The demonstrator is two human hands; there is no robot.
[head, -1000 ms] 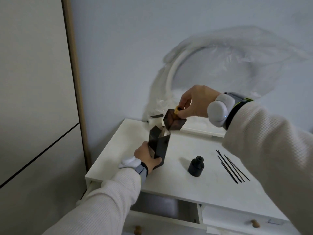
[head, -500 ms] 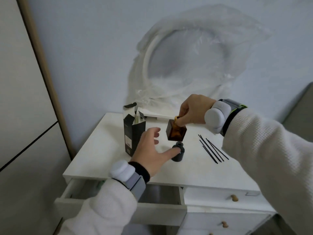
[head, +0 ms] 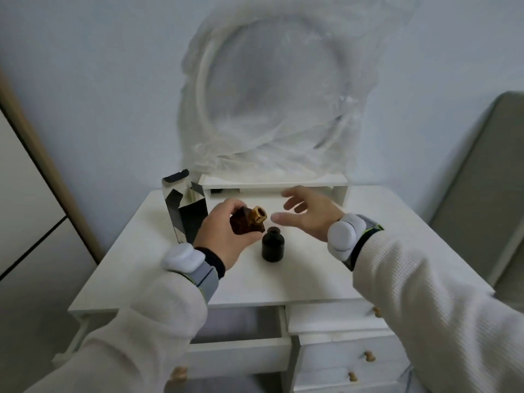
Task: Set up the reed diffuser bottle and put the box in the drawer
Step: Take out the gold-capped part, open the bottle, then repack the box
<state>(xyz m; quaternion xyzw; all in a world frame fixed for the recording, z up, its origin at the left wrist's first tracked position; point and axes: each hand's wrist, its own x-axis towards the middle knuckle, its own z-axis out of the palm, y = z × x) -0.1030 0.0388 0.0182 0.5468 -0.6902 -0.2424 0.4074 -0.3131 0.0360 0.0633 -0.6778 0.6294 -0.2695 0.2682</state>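
Observation:
My left hand (head: 224,236) grips the amber diffuser bottle (head: 246,222) tilted above the white table (head: 312,279), its gold neck (head: 258,215) pointing up and right. My right hand (head: 309,215) hovers just right of the bottle with fingers spread, holding nothing. The black box (head: 185,214) stands upright with its top flaps open at the back left of the table, behind my left hand. A small black bottle (head: 272,248) stands on the table below and between my hands. The left drawer (head: 241,353) is pulled open under the table edge. My right arm hides the reeds.
A plastic-wrapped round mirror (head: 275,97) leans on the wall behind a low white shelf (head: 272,181). Closed drawers with wooden knobs (head: 368,355) sit at the lower right. A wardrobe panel (head: 25,194) stands to the left, a grey padded panel (head: 487,180) to the right.
The amber bottle passed from my right hand to my left hand. My right hand let go and opened. The view shifted right, centring the table.

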